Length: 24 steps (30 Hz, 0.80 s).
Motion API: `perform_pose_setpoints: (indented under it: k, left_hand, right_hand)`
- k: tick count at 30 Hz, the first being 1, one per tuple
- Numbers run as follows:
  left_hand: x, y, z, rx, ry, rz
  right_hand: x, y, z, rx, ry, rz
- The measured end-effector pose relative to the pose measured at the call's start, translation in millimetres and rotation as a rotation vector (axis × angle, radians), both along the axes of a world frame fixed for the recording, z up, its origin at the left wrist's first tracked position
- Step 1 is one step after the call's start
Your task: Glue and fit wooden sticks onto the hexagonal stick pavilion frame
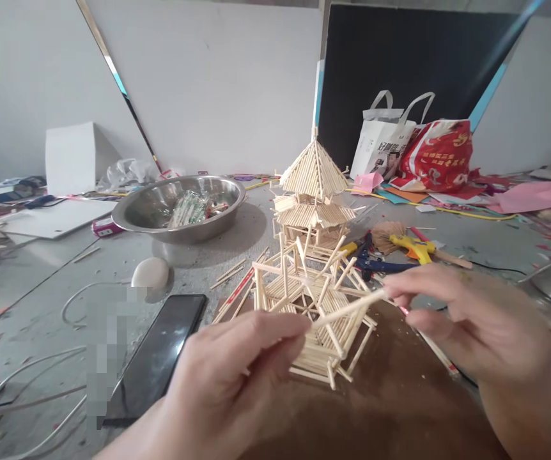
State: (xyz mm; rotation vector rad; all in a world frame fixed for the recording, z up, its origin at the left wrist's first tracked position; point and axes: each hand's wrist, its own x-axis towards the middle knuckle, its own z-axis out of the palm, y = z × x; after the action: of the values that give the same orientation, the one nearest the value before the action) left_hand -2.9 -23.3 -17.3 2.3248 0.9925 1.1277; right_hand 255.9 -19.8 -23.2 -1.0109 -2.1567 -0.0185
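Observation:
My left hand (237, 377) and my right hand (467, 319) each pinch one end of a thin wooden stick (347, 308), holding it level in front of me. Just behind the stick stands a partly built frame of wooden sticks (311, 313) on a brown board (390, 396). Further back stands a finished stick pagoda (314, 191) with two tiered roofs. Both hands have their fingers closed on the stick.
A black phone (160, 354) lies at the left, with a white round object (149, 273) and white cables (31, 390) near it. A steel bowl (179, 207) sits behind. A yellow glue gun (412, 246), blue tool, loose sticks, coloured paper and bags (414, 150) lie at the back right.

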Motion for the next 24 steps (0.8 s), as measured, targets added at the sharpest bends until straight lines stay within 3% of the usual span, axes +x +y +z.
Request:
perform_pose_setpoints:
  k: [3, 12, 20, 24]
  left_hand:
    - [7, -3, -1.4, -0.038, 0.056, -0.07]
    - [14, 0, -6.5, -0.21, 0.227, -0.237]
    - [17, 3, 4.2, -0.241, 0.295, -0.37]
    - [14, 7, 6.9, -0.29, 0.262, -0.45]
  right_hand:
    - [-8, -6, -0.6, 0.063, -0.115, 0.061]
    - [-28, -2, -9.2, 0.176, -0.201, 0.117]
    - [-34, -5, -14.3, 0.172, -0.158, 0.172]
    - [-33, -8, -14.8, 0.042, -0.082, 0.221]
